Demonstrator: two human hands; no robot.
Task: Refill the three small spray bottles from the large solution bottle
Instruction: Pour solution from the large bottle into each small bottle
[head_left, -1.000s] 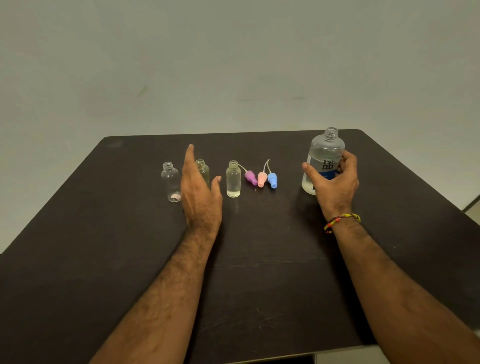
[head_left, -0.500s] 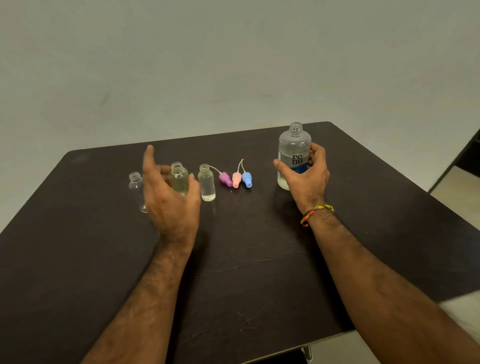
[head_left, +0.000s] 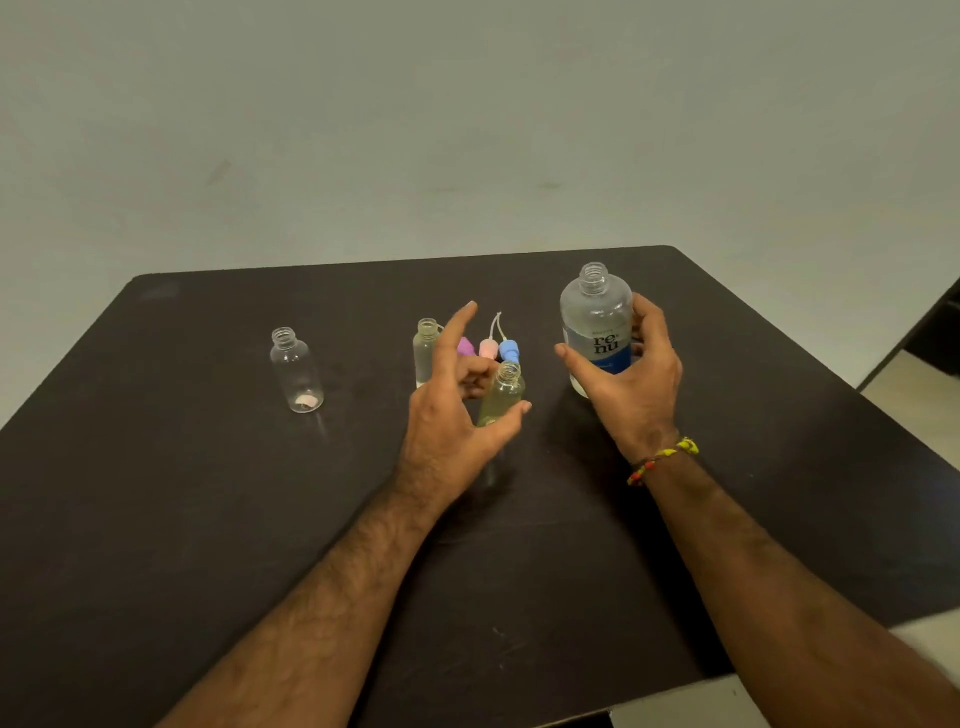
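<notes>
My left hand (head_left: 447, 421) holds a small uncapped bottle of yellowish liquid (head_left: 503, 397) between thumb and curled fingers, index finger stretched out, just left of the large bottle. My right hand (head_left: 636, 384) grips the large uncapped solution bottle (head_left: 597, 322), upright, its base hidden by the hand. A second small bottle (head_left: 426, 351) stands behind my left hand, partly hidden. A third small bottle (head_left: 296, 371), nearly empty, stands alone at the left. The purple (head_left: 466, 344), pink (head_left: 488, 347) and blue (head_left: 508, 349) spray caps lie between the hands.
Everything is on a dark table (head_left: 208, 493) against a pale wall. The table's right edge drops to a light floor (head_left: 914, 395). A beaded bracelet (head_left: 662, 460) is on my right wrist.
My left hand has taken the middle small bottle out of the row and brought it right, close to the large bottle. My right hand keeps its grip on the large bottle.
</notes>
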